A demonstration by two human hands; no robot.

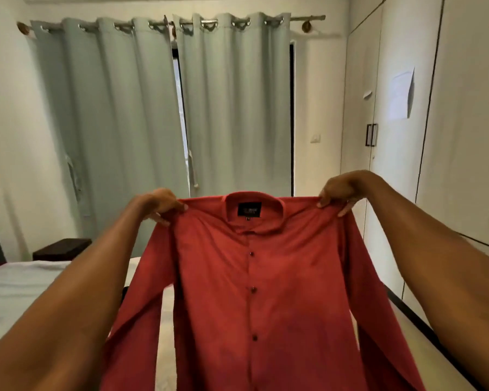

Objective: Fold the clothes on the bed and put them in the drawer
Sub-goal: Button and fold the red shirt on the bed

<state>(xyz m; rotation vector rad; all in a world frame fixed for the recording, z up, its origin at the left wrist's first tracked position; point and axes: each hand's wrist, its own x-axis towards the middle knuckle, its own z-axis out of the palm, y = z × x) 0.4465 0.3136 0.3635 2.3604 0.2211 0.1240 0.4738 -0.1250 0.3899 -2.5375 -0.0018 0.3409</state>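
You have the red shirt (251, 277) held up in the air in front of you, its buttoned front facing you, the collar at the top and the body hanging straight down, so its long axis runs vertically from your hands toward the bed (17, 289) below. Your left hand (158, 204) pinches the shirt's left shoulder seam and your right hand (339, 193) pinches the opposite shoulder, fingers curled over the cloth on both sides; the two hands sit level with each other at either end of the collar, so neither is nearer the shirt than the other. Both sleeves hang loose outside your forearms. From this hold, the next move is likely to turn on lowering the shirt flat onto the bed, which lies directly under and behind the hanging cloth, probably front side down so the sleeves can be folded in. Inside the collar sits a small black label (249, 209) with pale lettering, too blurred to read, and a tiny size tab below it that you cannot make out either. Beyond the shirt hang pale grey curtains (119, 108), with a dark bedside table (61, 248) to its left and white wardrobe doors (401, 136) to its right, one bearing a sheet of paper (401, 93) whose writing cannot be seen.
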